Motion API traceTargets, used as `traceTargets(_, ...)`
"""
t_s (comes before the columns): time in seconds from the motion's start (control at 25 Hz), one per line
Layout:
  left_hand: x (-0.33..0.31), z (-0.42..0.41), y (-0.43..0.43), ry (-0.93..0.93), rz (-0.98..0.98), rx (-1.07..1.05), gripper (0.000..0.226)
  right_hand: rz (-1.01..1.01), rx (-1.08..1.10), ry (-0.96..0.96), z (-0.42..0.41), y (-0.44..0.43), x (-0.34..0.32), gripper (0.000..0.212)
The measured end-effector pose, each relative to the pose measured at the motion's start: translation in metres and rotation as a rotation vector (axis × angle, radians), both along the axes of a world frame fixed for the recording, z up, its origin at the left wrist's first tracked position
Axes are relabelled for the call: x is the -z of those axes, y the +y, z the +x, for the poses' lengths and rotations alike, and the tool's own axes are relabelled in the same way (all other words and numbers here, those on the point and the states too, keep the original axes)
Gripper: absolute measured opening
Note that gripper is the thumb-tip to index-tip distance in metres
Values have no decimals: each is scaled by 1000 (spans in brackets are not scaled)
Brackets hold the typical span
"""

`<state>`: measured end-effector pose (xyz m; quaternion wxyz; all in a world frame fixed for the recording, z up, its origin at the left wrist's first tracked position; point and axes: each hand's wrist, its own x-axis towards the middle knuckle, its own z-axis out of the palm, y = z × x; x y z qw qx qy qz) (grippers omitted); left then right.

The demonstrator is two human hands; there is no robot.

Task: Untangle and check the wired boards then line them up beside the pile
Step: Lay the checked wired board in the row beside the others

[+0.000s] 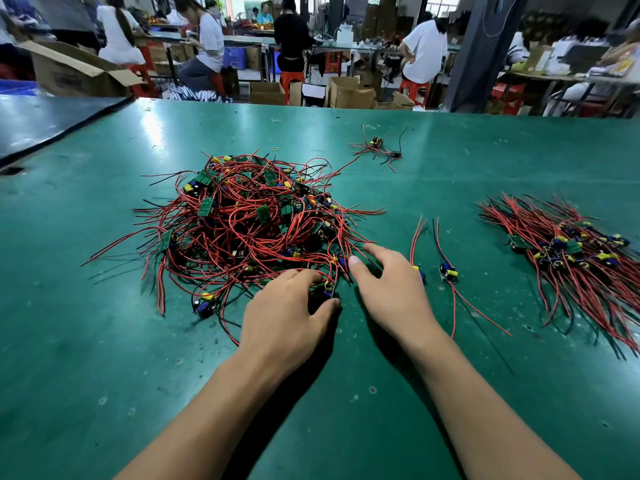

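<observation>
**Left hand point(287, 306) pinching a wired board point(328, 289) at the tangled pile point(249, 216)**

Thumb and fingers curled round it at the near edge. Right hand point(391, 289) spread loose, holding nothing, fingertips at the pile's right side. Just beside: two lined-up boards point(449, 271), leads running lengthwise away from and toward the viewer. Farther right, a sorted bundle point(568, 251) on the green table point(346, 393). Beyond, open cardboard boxes point(349, 95), contents unseen.

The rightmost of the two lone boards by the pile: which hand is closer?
Right. The right hand lies just left of the rightmost lone board; the left hand is farther left, at the tangled pile.
</observation>
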<state>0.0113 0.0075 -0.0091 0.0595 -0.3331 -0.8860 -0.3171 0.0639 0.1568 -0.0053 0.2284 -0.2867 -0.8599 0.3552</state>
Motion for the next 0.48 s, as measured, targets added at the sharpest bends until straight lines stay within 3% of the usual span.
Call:
traceTargets(0.16, -2, 1, -1, 13, 36, 5, 26, -36, 78, 39, 3, 20, 0, 44)
traceTargets(0.4, -11, 9, -3, 224, 303, 24, 22, -38, 282, 112, 20, 56, -5, 25)
traceTargets(0.48, -11, 9, -2, 240, 363, 58, 23, -18, 253, 185, 18, 47, -9, 19)
